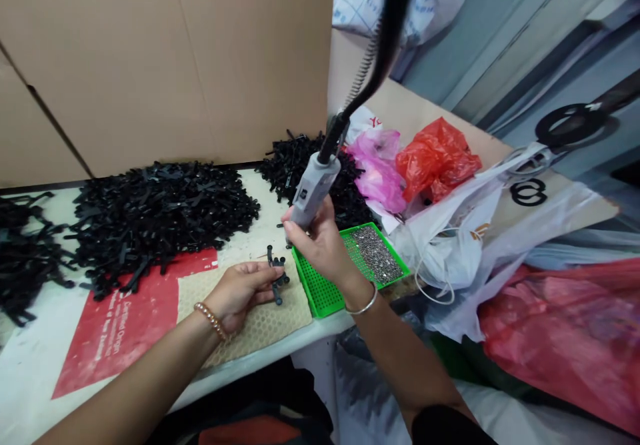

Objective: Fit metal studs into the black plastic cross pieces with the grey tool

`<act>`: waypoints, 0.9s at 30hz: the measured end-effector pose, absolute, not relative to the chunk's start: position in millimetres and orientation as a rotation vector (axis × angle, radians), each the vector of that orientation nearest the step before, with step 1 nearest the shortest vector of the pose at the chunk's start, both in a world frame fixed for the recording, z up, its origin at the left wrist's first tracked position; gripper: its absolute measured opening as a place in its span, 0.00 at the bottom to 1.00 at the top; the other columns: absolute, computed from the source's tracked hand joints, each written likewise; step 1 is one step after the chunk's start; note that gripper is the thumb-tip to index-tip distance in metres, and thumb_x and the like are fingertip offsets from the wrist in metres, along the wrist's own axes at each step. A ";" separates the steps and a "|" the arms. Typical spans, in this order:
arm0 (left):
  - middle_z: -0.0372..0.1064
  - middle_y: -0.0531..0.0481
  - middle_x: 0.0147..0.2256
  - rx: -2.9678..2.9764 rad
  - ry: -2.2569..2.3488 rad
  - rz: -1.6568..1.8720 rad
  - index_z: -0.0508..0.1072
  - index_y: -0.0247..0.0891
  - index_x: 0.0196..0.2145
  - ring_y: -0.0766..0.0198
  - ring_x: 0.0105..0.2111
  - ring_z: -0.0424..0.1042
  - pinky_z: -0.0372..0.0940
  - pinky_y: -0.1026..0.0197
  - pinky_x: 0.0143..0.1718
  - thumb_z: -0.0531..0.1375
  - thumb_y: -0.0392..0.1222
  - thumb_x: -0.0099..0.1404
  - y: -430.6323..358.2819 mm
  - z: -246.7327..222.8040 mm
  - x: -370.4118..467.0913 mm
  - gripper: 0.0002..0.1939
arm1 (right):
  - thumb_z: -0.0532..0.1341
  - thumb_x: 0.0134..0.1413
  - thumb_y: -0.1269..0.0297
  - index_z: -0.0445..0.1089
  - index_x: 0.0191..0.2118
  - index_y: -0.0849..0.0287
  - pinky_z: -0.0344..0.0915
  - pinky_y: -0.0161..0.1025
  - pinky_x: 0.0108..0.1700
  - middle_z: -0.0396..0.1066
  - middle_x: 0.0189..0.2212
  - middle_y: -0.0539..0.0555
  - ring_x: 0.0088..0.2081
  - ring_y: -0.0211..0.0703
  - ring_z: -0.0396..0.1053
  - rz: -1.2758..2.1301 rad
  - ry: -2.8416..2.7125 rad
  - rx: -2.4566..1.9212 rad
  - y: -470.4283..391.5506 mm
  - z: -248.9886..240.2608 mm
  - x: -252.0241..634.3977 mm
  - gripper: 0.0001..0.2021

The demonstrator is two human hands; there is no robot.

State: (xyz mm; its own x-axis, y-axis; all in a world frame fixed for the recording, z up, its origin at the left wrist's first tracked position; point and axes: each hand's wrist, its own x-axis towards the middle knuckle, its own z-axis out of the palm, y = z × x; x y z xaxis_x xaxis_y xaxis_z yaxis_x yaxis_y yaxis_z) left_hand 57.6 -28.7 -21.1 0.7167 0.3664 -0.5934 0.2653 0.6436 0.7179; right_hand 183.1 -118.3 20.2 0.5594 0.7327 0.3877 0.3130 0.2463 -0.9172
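Note:
My left hand (245,288), with a beaded bracelet at the wrist, pinches a few small black plastic parts (278,293) above a tan textured mat (235,345). My right hand (320,238) is wrapped round a grey electric screwdriver (314,188), which hangs from a thick black cable and a coiled spring. Its tip points down, just above and beside the black parts; I cannot tell whether it touches one. Under my right wrist lies a green perforated tray (320,291) with many small metal screws (377,253) in its right side.
Heaps of black plastic parts (165,211) lie along the cardboard wall (150,65), with another heap behind the screwdriver. A red printed sheet (125,331) lies left of the mat. Pink (380,168) and red plastic bags (437,161) crowd the right. The table's front edge is close to my body.

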 end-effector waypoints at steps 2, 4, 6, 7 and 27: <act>0.74 0.46 0.25 0.913 0.791 0.055 0.77 0.31 0.24 0.67 0.24 0.72 0.68 0.68 0.25 0.72 0.36 0.42 -28.1 -20.8 64.7 0.11 | 0.58 0.54 0.62 0.52 0.54 0.51 0.65 0.40 0.42 0.66 0.36 0.49 0.36 0.40 0.66 0.407 -1.007 -1.327 -119.8 23.7 186.2 0.23; 0.74 0.45 0.25 0.933 0.801 0.034 0.76 0.31 0.24 0.67 0.23 0.72 0.67 0.68 0.24 0.72 0.35 0.42 -28.4 -21.8 70.2 0.11 | 0.58 0.54 0.61 0.55 0.51 0.50 0.65 0.39 0.39 0.66 0.34 0.48 0.35 0.39 0.65 0.414 -0.989 -1.323 -126.3 26.0 195.5 0.19; 0.74 0.45 0.24 0.963 0.824 0.009 0.76 0.30 0.23 0.67 0.22 0.71 0.67 0.68 0.23 0.72 0.35 0.42 -29.3 -23.7 73.4 0.11 | 0.60 0.52 0.59 0.58 0.49 0.51 0.64 0.37 0.35 0.65 0.31 0.47 0.31 0.38 0.64 0.337 -0.901 -1.352 -135.9 24.8 209.9 0.19; 0.74 0.46 0.24 0.982 0.831 0.000 0.76 0.30 0.23 0.68 0.21 0.70 0.66 0.68 0.23 0.72 0.35 0.42 -29.7 -24.9 74.1 0.11 | 0.61 0.52 0.57 0.59 0.49 0.52 0.63 0.36 0.33 0.64 0.28 0.46 0.28 0.37 0.62 0.278 -0.833 -1.373 -140.8 22.4 218.2 0.19; 0.73 0.47 0.24 1.096 0.822 -0.050 0.74 0.32 0.22 0.67 0.23 0.70 0.67 0.69 0.23 0.73 0.40 0.40 -29.5 -31.3 70.9 0.14 | 0.60 0.53 0.56 0.61 0.39 0.56 0.56 0.33 0.22 0.52 0.13 0.40 0.15 0.32 0.51 0.270 -0.522 -1.252 -209.8 -17.0 203.7 0.12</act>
State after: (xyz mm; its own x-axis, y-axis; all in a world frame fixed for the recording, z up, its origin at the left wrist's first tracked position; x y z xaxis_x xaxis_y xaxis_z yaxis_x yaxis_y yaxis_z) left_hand 70.9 -29.5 -31.3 0.7109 0.3487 -0.6108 0.4197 0.4865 0.7663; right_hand 203.7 -209.8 -17.0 0.8533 0.4693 0.2271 0.0865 0.3021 -0.9493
